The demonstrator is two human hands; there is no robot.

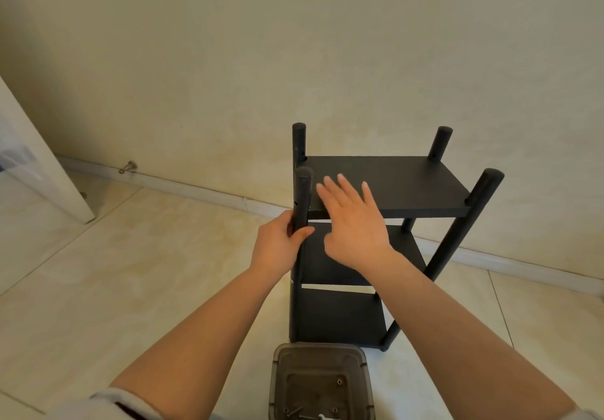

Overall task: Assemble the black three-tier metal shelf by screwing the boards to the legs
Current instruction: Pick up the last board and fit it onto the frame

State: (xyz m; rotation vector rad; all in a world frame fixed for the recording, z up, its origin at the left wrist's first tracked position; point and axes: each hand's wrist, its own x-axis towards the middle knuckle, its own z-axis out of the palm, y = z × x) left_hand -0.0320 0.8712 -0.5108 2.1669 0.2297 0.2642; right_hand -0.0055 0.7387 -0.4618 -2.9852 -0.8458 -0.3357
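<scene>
Since all 3 boards sit between the 4 legs and the shelf (376,239) stands upright on the floor (114,288), assembly appears close to complete. Whether every screw is fully driven cannot be told from this view.

Position: the shelf stands at the 6 o'clock side of the wall (294,43), just beyond the parts tray (322,383), which lies at 6 o'clock from the shelf base.

Hands: the left hand (277,243) grasps the near-left leg (302,203) below the top board (385,184), thumb wrapped round the tube. The right hand (354,220) is released, fingers straight and spread, over the top board's near-left corner; contact cannot be confirmed.

Remaining work, as judged: a check for wobble and final tightening. Several screws (339,382) lie loose in the tray, so some fasteners may be spare or not yet fitted.

Materials: legs are round matte black tubes with capped ends. Boards are flat, thin, rectangular, matte black. The tray is translucent grey plastic with rounded corners. The floor is glossy pale tile.
</scene>
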